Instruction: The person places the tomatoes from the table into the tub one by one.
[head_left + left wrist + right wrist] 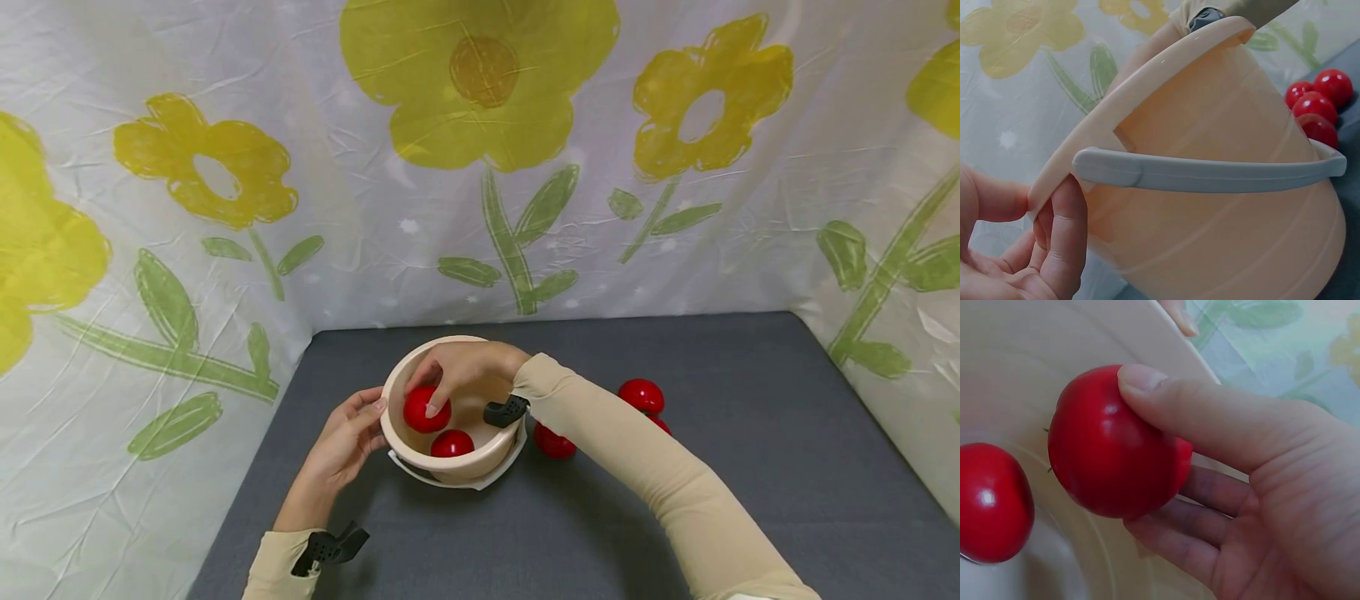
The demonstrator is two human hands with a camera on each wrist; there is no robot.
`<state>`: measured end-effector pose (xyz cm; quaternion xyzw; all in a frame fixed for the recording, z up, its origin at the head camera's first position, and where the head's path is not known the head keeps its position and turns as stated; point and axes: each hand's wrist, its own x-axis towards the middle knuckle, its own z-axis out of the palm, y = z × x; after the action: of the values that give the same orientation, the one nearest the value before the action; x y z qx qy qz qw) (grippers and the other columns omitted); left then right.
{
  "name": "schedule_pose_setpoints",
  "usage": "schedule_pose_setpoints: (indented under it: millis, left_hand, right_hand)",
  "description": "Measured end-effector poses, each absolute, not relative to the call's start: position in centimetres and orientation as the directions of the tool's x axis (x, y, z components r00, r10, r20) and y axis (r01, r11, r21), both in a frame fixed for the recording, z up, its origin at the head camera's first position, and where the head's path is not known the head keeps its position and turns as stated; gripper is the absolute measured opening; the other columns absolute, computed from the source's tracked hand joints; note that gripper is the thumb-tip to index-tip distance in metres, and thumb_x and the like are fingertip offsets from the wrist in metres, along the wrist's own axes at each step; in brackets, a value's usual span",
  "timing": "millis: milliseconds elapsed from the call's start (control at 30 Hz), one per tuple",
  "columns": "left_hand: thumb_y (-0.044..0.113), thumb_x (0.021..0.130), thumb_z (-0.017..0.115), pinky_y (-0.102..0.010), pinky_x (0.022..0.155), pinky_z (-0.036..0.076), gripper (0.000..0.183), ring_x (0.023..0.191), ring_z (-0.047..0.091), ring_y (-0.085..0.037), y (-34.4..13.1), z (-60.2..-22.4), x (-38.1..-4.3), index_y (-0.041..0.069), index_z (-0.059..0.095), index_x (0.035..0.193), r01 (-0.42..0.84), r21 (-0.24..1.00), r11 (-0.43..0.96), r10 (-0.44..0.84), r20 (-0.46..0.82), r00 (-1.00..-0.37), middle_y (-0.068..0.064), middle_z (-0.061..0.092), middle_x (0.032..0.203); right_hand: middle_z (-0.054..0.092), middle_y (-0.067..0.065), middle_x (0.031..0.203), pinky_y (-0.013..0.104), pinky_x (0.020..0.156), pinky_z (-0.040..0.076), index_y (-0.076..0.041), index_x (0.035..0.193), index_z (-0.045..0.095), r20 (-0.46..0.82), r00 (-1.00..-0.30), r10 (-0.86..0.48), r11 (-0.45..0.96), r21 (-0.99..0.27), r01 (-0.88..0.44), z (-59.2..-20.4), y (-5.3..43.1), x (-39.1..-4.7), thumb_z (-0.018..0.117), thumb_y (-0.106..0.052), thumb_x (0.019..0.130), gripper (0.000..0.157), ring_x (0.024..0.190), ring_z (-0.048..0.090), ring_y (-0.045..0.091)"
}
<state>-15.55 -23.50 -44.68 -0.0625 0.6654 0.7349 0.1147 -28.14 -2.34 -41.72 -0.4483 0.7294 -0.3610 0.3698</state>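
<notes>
A cream bucket (480,458) with a pale grey handle (1210,175) stands on the dark tabletop. My left hand (348,442) pinches its rim between thumb and fingers at the left side, as the left wrist view also shows. Inside the bucket, my right hand (465,367) holds a red tomato (1110,444), thumb on one side and fingers under the other. A second tomato (991,503) lies on the bucket's bottom, beside the held one.
Several more tomatoes (641,396) lie on the table to the right of the bucket, partly hidden behind my right sleeve (637,458). A curtain (360,250) with yellow flowers hangs along the back edge of the dark tabletop (750,433).
</notes>
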Motion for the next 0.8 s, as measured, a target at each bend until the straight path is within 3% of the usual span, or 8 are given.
schedule_pose_setpoints:
  millis: [400,700,800]
  left_hand:
    - [0.011,0.103,0.048,-0.021,0.068,0.058,0.042,0.087,0.063,-0.007,-23.48,-44.59,-15.48,-0.004,0.031,0.138,-0.247,0.965,-0.092,0.088,-0.239,-0.967,0.003,0.059,0.11]
    - [0.012,0.103,0.048,-0.021,0.068,0.057,0.042,0.089,0.063,-0.007,-23.39,-44.59,-15.51,-0.004,0.031,0.138,-0.255,0.963,-0.084,0.079,-0.249,-0.965,0.002,0.059,0.111]
    - [0.011,0.103,0.048,-0.021,0.067,0.057,0.041,0.088,0.063,-0.006,-23.39,-44.5,-15.49,-0.004,0.032,0.138,-0.253,0.963,-0.089,0.078,-0.247,-0.966,0.004,0.06,0.108]
  right_hand:
    - [0.068,0.0,0.124,0.021,0.093,0.053,-0.013,0.131,0.063,-0.238,-0.329,-0.914,0.366,-0.835,-0.411,-42.2,-2.51,-28.51,0.075,-0.016,0.085,0.047,0.111,0.062,0.01]
    - [0.068,0.008,0.128,0.024,0.099,0.052,-0.007,0.127,0.065,-0.248,-0.33,-0.911,0.364,-0.861,-0.357,-42.0,-2.53,-28.7,0.076,-0.011,0.084,0.044,0.121,0.063,0.022]
    - [0.068,0.009,0.127,0.025,0.099,0.051,-0.005,0.126,0.066,-0.27,-0.352,-0.896,0.371,-0.891,-0.262,-42.02,-2.51,-28.53,0.076,-0.006,0.083,0.044,0.12,0.063,0.023]
